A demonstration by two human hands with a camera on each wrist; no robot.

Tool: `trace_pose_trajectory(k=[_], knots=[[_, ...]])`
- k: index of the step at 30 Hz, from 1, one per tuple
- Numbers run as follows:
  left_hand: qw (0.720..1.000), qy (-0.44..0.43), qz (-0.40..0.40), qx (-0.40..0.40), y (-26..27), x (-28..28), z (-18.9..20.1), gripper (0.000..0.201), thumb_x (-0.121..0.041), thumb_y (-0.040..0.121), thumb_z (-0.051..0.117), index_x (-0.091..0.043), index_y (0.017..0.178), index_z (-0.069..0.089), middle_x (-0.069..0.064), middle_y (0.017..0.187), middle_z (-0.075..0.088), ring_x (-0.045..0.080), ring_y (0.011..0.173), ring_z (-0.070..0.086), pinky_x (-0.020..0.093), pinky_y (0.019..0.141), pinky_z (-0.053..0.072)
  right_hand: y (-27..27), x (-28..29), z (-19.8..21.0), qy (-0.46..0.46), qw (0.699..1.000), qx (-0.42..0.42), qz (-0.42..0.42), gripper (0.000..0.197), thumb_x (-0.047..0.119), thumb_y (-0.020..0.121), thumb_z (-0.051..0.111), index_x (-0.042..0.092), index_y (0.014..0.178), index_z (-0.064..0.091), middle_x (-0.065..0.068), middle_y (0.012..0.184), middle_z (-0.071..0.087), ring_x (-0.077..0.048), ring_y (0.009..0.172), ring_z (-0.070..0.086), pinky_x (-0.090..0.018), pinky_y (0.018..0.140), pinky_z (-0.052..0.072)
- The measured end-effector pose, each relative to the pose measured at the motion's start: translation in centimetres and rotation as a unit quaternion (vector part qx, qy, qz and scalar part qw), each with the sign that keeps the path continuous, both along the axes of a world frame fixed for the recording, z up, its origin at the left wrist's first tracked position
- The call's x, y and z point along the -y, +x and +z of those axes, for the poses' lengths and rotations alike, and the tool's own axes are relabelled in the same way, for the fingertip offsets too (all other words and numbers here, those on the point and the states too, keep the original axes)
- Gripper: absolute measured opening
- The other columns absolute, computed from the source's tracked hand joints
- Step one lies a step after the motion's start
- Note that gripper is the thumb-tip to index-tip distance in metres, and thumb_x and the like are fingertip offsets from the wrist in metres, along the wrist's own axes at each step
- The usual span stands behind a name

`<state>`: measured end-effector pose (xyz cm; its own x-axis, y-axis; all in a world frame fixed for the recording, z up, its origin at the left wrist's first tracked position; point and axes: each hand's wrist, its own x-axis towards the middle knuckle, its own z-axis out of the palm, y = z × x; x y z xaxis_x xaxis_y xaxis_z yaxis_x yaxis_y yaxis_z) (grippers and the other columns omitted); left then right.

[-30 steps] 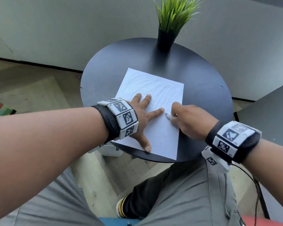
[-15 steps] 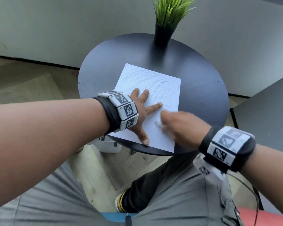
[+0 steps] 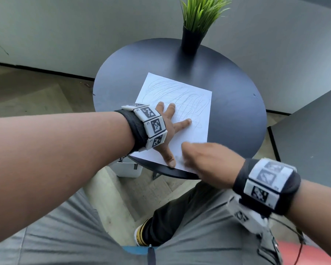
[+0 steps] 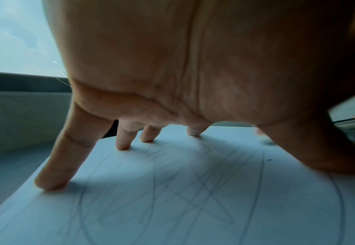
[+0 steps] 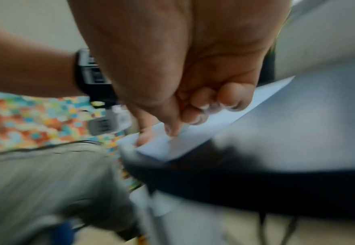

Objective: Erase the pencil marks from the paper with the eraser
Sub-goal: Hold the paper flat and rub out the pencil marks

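A white sheet of paper (image 3: 180, 92) with grey pencil scribbles (image 3: 191, 104) lies on a round black table (image 3: 237, 115). My left hand (image 3: 167, 131) presses flat on its left half with the fingers (image 4: 55, 174) spread and straight; the scribbles (image 4: 193, 190) run under the palm. My right hand (image 3: 204, 159), blurred by motion, is over the near edge of the sheet, just right of the left thumb. In the right wrist view its fingers (image 5: 193, 116) are curled, and thumb and forefinger pinch a small pale eraser (image 5: 184, 129) against the paper (image 5: 245, 106).
A green plant in a black pot (image 3: 191, 41) stands at the table's far edge. A second dark tabletop (image 3: 313, 134) is close on the right. A white box (image 3: 128, 170) sits on the floor below the table's near left edge. My knees are under the near rim.
My right hand with the eraser has slid from the paper's right edge toward me and leftward, to the near edge beside the left thumb. The left hand has stayed in place.
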<state>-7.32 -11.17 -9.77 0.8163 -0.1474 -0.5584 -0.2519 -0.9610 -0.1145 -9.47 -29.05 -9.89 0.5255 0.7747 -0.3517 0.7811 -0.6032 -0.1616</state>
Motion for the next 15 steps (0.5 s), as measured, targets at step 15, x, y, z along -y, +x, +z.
trace_pose_trajectory(k=[15], knots=[[1.0, 0.001, 0.006, 0.005, 0.2, 0.0, -0.5, 0.145, -0.092, 0.04, 0.067, -0.051, 0.144, -0.026, 0.016, 0.159, -0.026, 0.05, 0.144, -0.012, 0.074, 0.106, 0.017, -0.8, 0.1, 0.0, 0.008, 1.0, 0.009, -0.007, 0.023, 0.022, 0.097, 0.041, 0.025, 0.085, 0.021, 0.007, 0.072, 0.035, -0.024, 0.068, 0.041, -0.037, 0.062, 0.04]])
